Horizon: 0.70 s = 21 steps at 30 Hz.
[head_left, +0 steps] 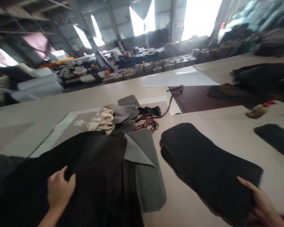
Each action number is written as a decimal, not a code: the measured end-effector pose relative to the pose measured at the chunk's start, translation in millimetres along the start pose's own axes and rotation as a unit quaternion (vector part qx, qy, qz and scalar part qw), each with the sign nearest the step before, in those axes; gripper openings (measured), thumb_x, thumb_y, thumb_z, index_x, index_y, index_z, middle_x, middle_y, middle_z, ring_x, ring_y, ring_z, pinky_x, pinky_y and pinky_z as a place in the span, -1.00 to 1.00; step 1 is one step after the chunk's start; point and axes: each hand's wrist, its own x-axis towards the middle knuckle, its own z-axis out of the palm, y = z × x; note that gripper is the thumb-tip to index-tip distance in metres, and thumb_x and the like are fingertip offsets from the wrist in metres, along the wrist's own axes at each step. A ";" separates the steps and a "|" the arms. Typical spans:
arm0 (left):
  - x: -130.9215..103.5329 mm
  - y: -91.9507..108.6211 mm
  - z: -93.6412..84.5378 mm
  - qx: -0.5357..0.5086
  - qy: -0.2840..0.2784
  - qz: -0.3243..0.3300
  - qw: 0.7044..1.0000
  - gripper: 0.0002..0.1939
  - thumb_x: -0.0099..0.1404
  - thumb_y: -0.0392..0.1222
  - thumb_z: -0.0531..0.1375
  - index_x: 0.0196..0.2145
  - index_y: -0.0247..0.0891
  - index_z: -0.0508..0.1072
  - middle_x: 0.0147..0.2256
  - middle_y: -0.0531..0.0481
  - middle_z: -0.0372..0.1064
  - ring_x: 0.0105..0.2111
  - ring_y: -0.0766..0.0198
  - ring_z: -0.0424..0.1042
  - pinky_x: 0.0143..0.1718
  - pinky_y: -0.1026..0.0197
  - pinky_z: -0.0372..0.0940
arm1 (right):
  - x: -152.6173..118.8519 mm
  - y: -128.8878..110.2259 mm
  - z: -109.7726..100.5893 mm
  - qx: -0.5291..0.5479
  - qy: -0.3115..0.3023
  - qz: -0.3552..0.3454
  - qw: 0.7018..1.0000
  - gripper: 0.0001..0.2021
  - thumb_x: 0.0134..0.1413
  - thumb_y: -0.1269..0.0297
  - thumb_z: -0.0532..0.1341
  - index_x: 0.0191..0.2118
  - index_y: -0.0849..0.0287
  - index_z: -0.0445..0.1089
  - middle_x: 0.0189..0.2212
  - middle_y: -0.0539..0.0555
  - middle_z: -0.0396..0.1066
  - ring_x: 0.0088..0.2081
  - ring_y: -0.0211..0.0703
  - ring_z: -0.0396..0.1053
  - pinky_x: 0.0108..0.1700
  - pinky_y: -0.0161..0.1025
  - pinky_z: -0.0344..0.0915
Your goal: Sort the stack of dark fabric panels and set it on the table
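A large heap of black fabric (94, 170) spreads over the lower left. My left hand (60, 189) is closed on it, thumb and fingers curled into the cloth. On the right, a thick stack of dark fabric pieces (198, 157) lies at a slant, its layers showing along the left edge. My right hand (260, 198) grips the stack's near right end, thumb on top and the other fingers mostly hidden beneath. Between the two lies a grey fabric piece (151, 186) with one lighter corner folded over, partly covered by the black heap.
Beyond the heap are a cream cloth bundle (104, 119), brown straps (148, 123) and grey pieces (129, 101) on the pale table (184, 205). At right are a bottle with a red cap (257, 110), a dark folded piece (275, 138) and a dark fabric pile (265, 77).
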 end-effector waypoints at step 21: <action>-295.5 247.8 188.6 -0.382 -0.548 -0.321 0.671 -0.67 0.27 -0.21 0.28 -0.03 -0.33 0.41 -0.01 -0.28 0.48 0.03 0.04 0.48 0.00 0.10 0.39 | -63.9 9.4 42.7 0.132 -0.088 -0.117 0.980 -0.45 -0.48 0.37 0.50 -0.18 0.28 0.46 -0.39 0.14 0.55 -0.41 0.02 0.49 -0.36 -0.19 0.47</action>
